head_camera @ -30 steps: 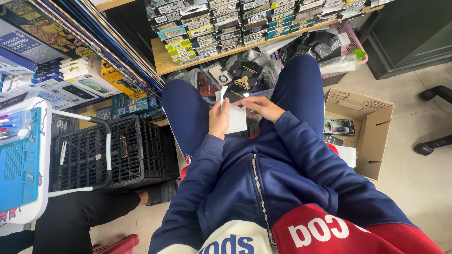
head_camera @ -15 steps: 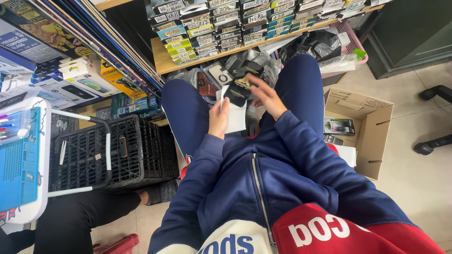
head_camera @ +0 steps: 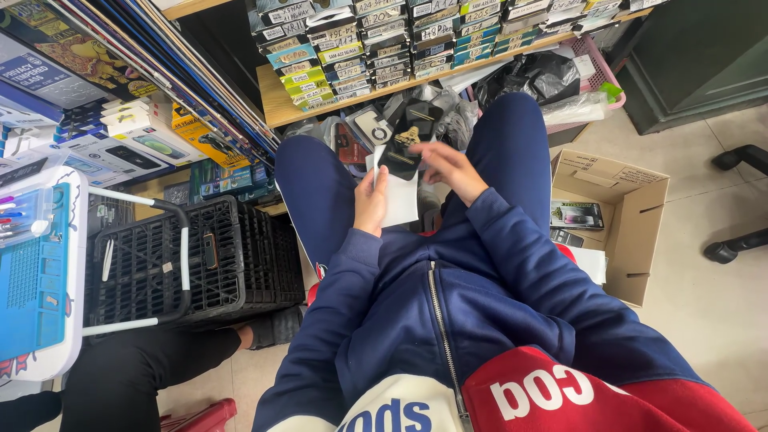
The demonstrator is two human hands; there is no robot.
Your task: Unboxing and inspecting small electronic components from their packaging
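Seated person in a navy zip jacket [head_camera: 448, 320], viewed from above, knees apart over a tiled floor [head_camera: 704, 320]. To the left stands a black slatted plastic crate [head_camera: 232, 264] with a white-trimmed handle, and beyond it the edge of a tabletop bearing a blue mat [head_camera: 32, 280]. To the right sits an open cardboard box [head_camera: 632, 232] containing a small printed carton. Ahead, a wooden shelf [head_camera: 276, 108] carries rows of stacked, labelled flat boxes [head_camera: 384, 40]; below it lies a heap of bagged accessories [head_camera: 448, 120].

Between the knees, the left hand [head_camera: 370, 208] is closed around the lower edge of a white packet [head_camera: 398, 196], thumb against its face, holding it upright. The right hand [head_camera: 446, 164] grips a black phone case [head_camera: 402, 148] with a gold motif, fingers curled over its right edge; the case overlaps the top of the white packet and touches it.
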